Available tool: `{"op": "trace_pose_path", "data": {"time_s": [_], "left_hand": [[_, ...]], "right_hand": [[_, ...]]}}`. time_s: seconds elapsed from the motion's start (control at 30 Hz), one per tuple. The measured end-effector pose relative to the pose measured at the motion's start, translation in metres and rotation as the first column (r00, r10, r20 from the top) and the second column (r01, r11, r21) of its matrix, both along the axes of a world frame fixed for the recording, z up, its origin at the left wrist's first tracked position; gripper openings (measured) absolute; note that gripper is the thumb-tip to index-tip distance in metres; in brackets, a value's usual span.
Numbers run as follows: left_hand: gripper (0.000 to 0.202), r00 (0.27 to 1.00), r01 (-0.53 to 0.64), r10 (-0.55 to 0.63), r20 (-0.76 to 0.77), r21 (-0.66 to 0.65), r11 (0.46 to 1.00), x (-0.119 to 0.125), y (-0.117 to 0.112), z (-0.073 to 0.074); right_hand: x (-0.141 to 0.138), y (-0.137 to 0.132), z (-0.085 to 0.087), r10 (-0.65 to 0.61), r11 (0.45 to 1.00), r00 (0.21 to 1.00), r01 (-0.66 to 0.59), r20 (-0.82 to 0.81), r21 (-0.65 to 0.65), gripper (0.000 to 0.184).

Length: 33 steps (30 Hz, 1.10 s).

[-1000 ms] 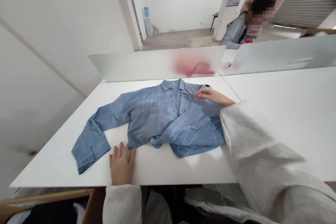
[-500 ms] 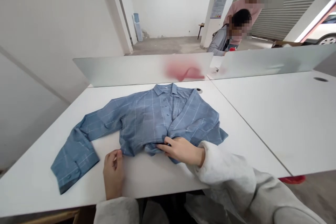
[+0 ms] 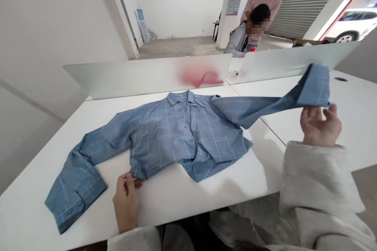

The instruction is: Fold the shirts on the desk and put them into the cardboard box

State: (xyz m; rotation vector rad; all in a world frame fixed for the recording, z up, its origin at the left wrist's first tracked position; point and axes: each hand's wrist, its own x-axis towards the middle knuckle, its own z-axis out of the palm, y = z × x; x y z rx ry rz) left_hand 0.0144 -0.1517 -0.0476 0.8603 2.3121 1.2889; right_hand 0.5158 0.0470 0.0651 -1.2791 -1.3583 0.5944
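Observation:
A blue checked shirt (image 3: pixel 176 133) lies front-up on the white table (image 3: pixel 259 176), collar toward the far divider. Its left sleeve (image 3: pixel 79 172) stretches out flat toward the near left corner. My right hand (image 3: pixel 319 123) is raised at the right, fingers closed on the cuff of the other sleeve (image 3: pixel 315 86), which hangs taut in the air from the shoulder. My left hand (image 3: pixel 126 200) rests on the table at the shirt's lower hem, thumb and fingers pinching the hem's corner.
A frosted divider panel (image 3: pixel 141 76) runs along the table's far edge, with something pink (image 3: pixel 200 76) blurred behind it. A second white table (image 3: pixel 356 125) adjoins on the right. Two people (image 3: pixel 253 23) are beyond the divider. A white car (image 3: pixel 350 29) shows at far right.
My right hand left the shirt's lower front and pulled the right sleeve out and up to the right. My left hand closed on the hem corner.

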Motion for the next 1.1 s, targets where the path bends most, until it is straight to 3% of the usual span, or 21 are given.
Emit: {"op": "trace_pose_path", "data": {"time_s": [0.07, 0.1, 0.17, 0.23, 0.3, 0.37, 0.43, 0.5, 0.57, 0.67, 0.73, 0.77, 0.83, 0.9, 1.0, 1.1], "left_hand": [[0.034, 0.999, 0.013, -0.013, 0.049, 0.011, 1.000, -0.001, -0.001, -0.002], [0.034, 0.996, 0.035, -0.038, 0.081, 0.031, 0.999, -0.001, 0.000, -0.003], [0.041, 0.990, 0.082, -0.087, 0.111, 0.050, 0.995, -0.002, 0.001, -0.004], [0.052, 0.992, 0.103, -0.102, 0.080, -0.005, 0.995, -0.002, 0.003, -0.004], [0.057, 0.996, 0.093, -0.092, 0.016, -0.090, 0.992, -0.002, 0.005, -0.003], [0.057, 0.995, 0.093, -0.098, -0.032, -0.122, 0.988, -0.002, 0.007, -0.001], [0.053, 0.986, 0.120, -0.132, -0.104, -0.117, 0.986, 0.001, 0.009, 0.001], [0.044, 0.959, 0.154, -0.177, -0.222, -0.118, 0.981, 0.005, 0.011, 0.002], [0.036, 0.928, 0.162, -0.191, -0.320, -0.115, 0.980, 0.010, 0.015, 0.004], [0.028, 0.966, 0.059, -0.067, -0.252, -0.037, 0.998, 0.013, 0.020, 0.011], [0.026, 0.998, -0.039, 0.046, -0.038, 0.165, 0.986, 0.012, 0.023, 0.020], [0.025, 0.993, -0.089, 0.063, 0.095, 0.294, 0.952, 0.010, 0.024, 0.025], [0.023, 0.947, -0.189, 0.019, 0.320, 0.507, 0.841, 0.006, 0.026, 0.034], [0.021, 0.890, -0.273, -0.030, 0.456, 0.582, 0.766, 0.002, 0.025, 0.039], [0.020, 0.805, -0.283, -0.128, 0.579, 0.565, 0.775, 0.000, 0.021, 0.032], [0.021, 0.759, -0.139, -0.240, 0.605, 0.511, 0.848, 0.004, 0.017, 0.014]], "right_hand": [[0.031, -0.004, -0.030, -0.333, 0.943, 0.905, 0.312, -0.266, -0.117, 0.029], [0.039, -0.010, -0.047, -0.422, 0.906, 0.831, 0.375, -0.363, -0.196, 0.022], [0.039, -0.027, -0.081, -0.431, 0.898, 0.819, 0.346, -0.378, -0.272, 0.020], [0.024, -0.046, -0.106, -0.306, 0.925, 0.932, 0.243, -0.193, -0.293, 0.025], [0.004, -0.061, -0.120, -0.039, 0.959, 0.992, 0.070, 0.118, -0.274, 0.031], [-0.015, -0.067, -0.124, 0.228, 0.952, 0.895, -0.122, 0.384, -0.281, 0.039], [-0.030, -0.066, -0.125, 0.372, 0.921, 0.758, -0.230, 0.535, -0.315, 0.047], [-0.042, -0.060, -0.125, 0.381, 0.921, 0.690, -0.228, 0.616, -0.315, 0.048], [-0.052, -0.054, -0.124, 0.351, 0.935, 0.706, -0.225, 0.615, -0.275, 0.040], [-0.065, -0.050, -0.114, 0.331, 0.938, 0.870, -0.259, 0.367, -0.231, 0.025], [-0.073, -0.051, -0.102, 0.297, 0.933, 0.955, -0.291, -0.003, -0.214, 0.019], [-0.076, -0.053, -0.097, 0.264, 0.929, 0.940, -0.308, -0.216, -0.205, 0.017], [-0.081, -0.057, -0.089, 0.197, 0.912, 0.802, -0.361, -0.564, -0.195, 0.013], [-0.083, -0.062, -0.088, 0.140, 0.886, 0.677, -0.411, -0.723, -0.214, 0.013], [-0.079, -0.076, -0.096, 0.100, 0.840, 0.633, -0.467, -0.768, -0.276, 0.016], [-0.071, -0.093, -0.104, 0.161, 0.764, 0.609, -0.575, -0.777, -0.293, 0.032]]}}
